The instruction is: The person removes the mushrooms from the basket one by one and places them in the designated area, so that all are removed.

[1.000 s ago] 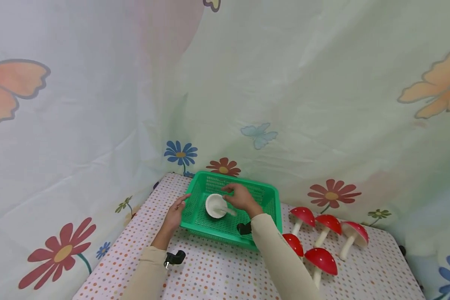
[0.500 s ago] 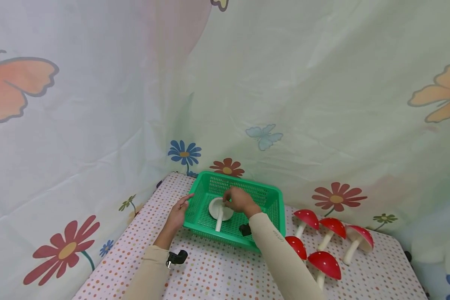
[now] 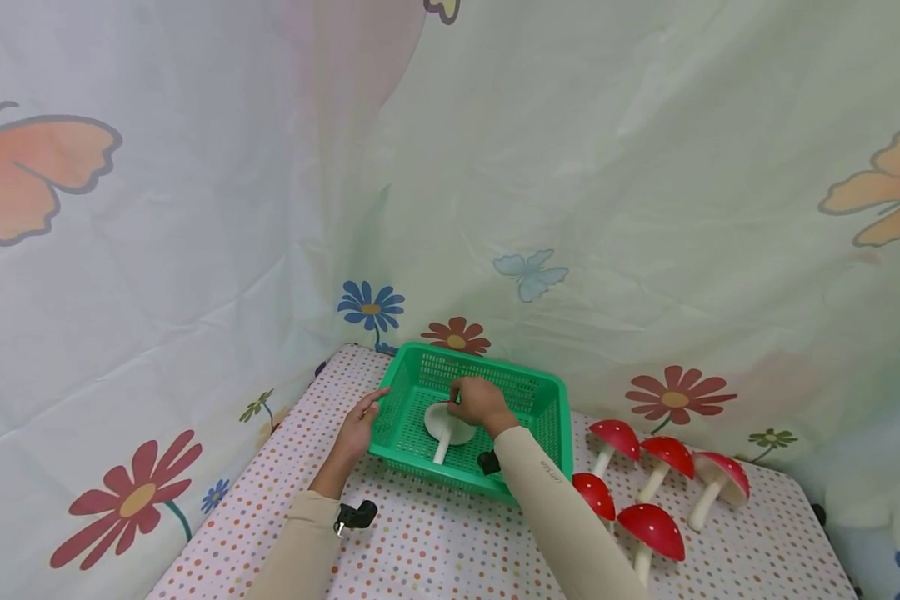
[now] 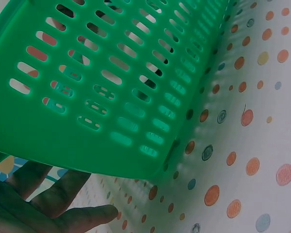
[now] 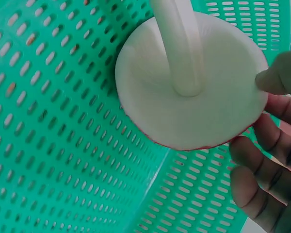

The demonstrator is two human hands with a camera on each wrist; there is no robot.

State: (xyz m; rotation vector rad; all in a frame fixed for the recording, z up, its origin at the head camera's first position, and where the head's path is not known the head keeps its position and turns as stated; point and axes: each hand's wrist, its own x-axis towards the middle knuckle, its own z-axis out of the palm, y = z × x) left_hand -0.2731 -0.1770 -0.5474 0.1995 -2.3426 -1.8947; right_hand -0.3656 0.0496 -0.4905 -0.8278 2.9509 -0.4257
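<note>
Polka-dot table (image 3: 450, 542), frame centre: right hand (image 3: 480, 402) fingers pinching mushroom (image 3: 447, 425) cap inside green basket (image 3: 547, 417); left hand (image 3: 356, 429) fingers spread, steadying rim; five mushrooms (image 3: 648, 483) lower right, outside

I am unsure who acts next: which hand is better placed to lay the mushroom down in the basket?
The right hand, probably: its grip already pinches the mushroom cap inside the green basket. The left hand only rests open against the basket's outer wall.

2 beige long sleeves (image 3: 562, 521), black wrist-mounted cameras (image 3: 356, 516)
</note>
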